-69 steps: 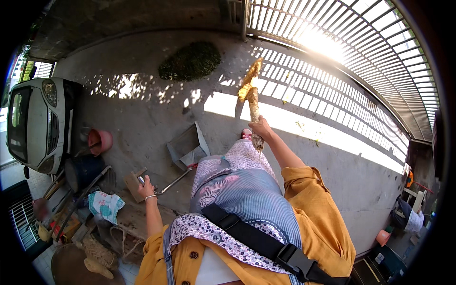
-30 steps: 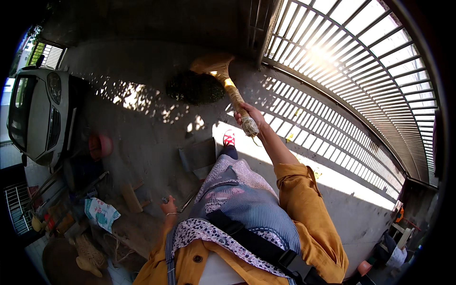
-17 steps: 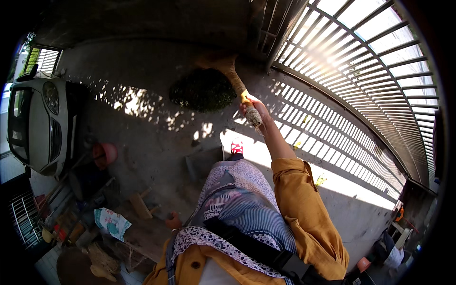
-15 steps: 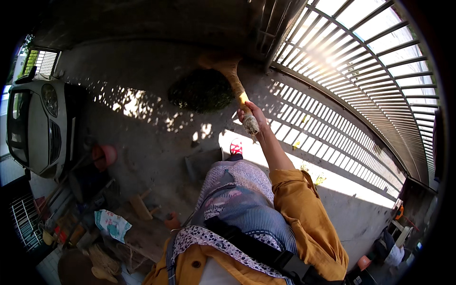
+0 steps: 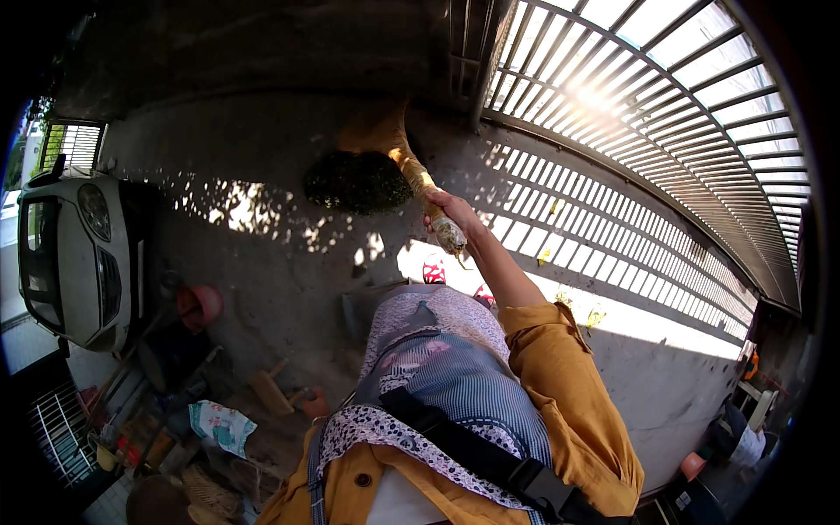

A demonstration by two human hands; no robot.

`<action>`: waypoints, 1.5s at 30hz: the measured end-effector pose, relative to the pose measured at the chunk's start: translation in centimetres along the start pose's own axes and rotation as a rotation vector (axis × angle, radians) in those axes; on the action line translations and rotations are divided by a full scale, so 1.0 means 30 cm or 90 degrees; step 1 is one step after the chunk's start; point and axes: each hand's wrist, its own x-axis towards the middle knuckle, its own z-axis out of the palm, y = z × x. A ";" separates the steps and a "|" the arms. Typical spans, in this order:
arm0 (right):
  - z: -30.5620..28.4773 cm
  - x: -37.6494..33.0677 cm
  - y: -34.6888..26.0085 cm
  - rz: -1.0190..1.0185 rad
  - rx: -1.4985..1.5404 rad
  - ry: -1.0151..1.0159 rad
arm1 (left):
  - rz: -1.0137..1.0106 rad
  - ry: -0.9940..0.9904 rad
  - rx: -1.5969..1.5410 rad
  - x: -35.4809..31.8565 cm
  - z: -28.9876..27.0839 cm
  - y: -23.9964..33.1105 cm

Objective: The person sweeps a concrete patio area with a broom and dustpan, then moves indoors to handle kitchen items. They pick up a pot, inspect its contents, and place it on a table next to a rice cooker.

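My right hand (image 5: 451, 214) is closed around the thick, wrapped handle of a straw broom (image 5: 418, 175). The broom's wide brown head (image 5: 372, 131) is on the floor in shadow. Right beside it lies a dark green leafy clump (image 5: 357, 185). A dim, skin-coloured shape just beyond my left sleeve seems to be my left hand (image 5: 315, 404); its fingers do not show clearly. A grey, pan-like container (image 5: 359, 308) stands by my feet, partly behind my apron (image 5: 437, 324). Red-and-white shoes (image 5: 434, 269) show past the apron's edge.
A barred gate (image 5: 647, 131) runs along the right, throwing striped shadows. At the left stands a white car (image 5: 74, 254). Nearer are a pink bucket (image 5: 199, 306), a wooden piece (image 5: 271, 389), a printed bag (image 5: 221, 426) and other clutter. More items (image 5: 744, 437) lie at the lower right.
My right hand and the broom have shifted slightly left, the head sweeping left behind the green clump. A second shoe now shows at the apron's right edge.
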 end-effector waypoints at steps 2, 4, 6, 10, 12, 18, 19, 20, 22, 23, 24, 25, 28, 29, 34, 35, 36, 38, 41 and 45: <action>-0.071 0.021 -0.032 0.023 0.023 0.028 | 0.007 0.012 -0.009 0.027 0.028 -0.078; -0.185 0.057 -0.019 0.044 0.146 0.036 | 0.008 0.017 0.006 0.040 0.028 -0.077; -0.215 0.002 -0.002 0.025 0.197 0.096 | -0.007 -0.008 0.057 -0.012 -0.034 0.066; -0.158 -0.091 0.145 0.002 0.253 0.121 | -0.025 -0.042 0.117 -0.118 -0.143 0.261; 0.031 -0.249 0.132 -0.024 0.206 0.113 | -0.016 -0.021 0.136 -0.122 -0.143 0.258; 0.043 -0.240 0.090 -0.045 0.067 0.056 | -0.052 -0.044 0.152 -0.152 -0.228 0.419; -0.013 -0.182 0.069 -0.034 0.071 0.036 | -0.054 -0.053 0.150 -0.158 -0.238 0.440; -0.071 -0.120 0.048 -0.009 0.094 0.033 | -0.061 -0.064 0.148 -0.166 -0.256 0.463; -0.191 -0.025 0.040 0.007 0.169 0.049 | -0.044 -0.062 0.153 -0.147 -0.254 0.484; -0.222 0.001 0.044 0.006 0.217 0.063 | -0.026 -0.040 0.170 -0.131 -0.234 0.458; -0.207 -0.020 0.047 -0.009 0.262 0.075 | -0.007 -0.012 0.200 -0.123 -0.219 0.435; -0.185 -0.048 0.055 -0.002 0.293 0.085 | 0.013 0.013 0.232 -0.120 -0.204 0.413; -0.060 -0.169 0.090 -0.027 0.283 0.108 | 0.095 0.087 0.254 -0.098 -0.155 0.328; 0.026 -0.254 0.073 0.013 0.293 0.125 | 0.121 0.111 0.249 -0.101 -0.145 0.301; 0.036 -0.274 0.060 -0.046 0.148 0.071 | 0.056 0.069 0.180 -0.017 -0.065 0.155; -0.009 -0.229 0.051 -0.063 0.108 0.064 | 0.064 0.052 0.169 0.024 -0.045 0.103; -0.048 -0.178 0.042 -0.066 0.107 0.072 | 0.040 0.034 0.177 -0.004 -0.049 0.146; -0.183 -0.080 0.051 -0.035 0.140 0.087 | 0.021 0.016 0.199 -0.025 -0.081 0.241; -0.156 -0.106 0.052 0.028 0.324 0.089 | 0.009 0.019 0.226 -0.018 -0.101 0.261; 0.063 -0.295 0.060 -0.009 0.239 0.127 | 0.000 0.026 0.253 -0.014 -0.090 0.254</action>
